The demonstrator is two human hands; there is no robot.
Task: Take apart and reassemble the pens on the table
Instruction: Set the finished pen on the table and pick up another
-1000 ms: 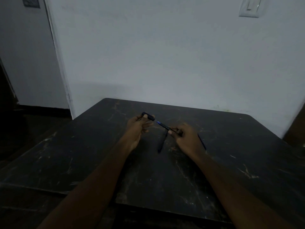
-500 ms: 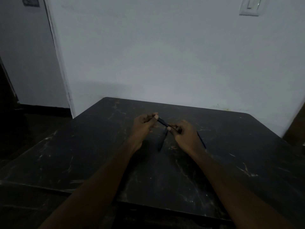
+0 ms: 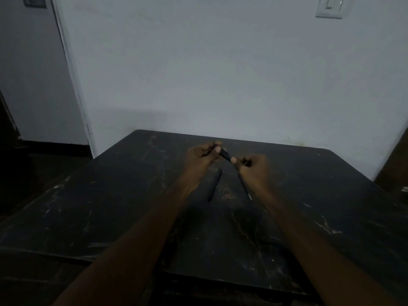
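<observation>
while both forearms reach out over the dark, scratched table [image 3: 88,206], the two hands meet above its far middle and share one dark pen [image 3: 225,154]. the left hand [image 3: 199,161] is curled closed around the pen's upper left end, thumbnail showing pale against the barrel. the right hand [image 3: 254,168] is curled closed too, its thumb pressed on the lower right end, so the pen slopes down from left to right between them, held clear of the tabletop. only a short stretch of barrel shows between the two thumbs; the dim light hides whether it is one piece or two pushed together.

below the hands, two slim dark parts lie flat on the table. one dark pen piece [image 3: 214,185] lies between the wrists, angled slightly, near end toward the camera. a thinner rod-like piece [image 3: 244,186] lies just beside the right wrist, with a pale tip at its near end. the two pieces are apart, not touching each other.

behind the table stands a plain pale wall [image 3: 220,74] with a light switch [image 3: 330,6] high on the right.
</observation>
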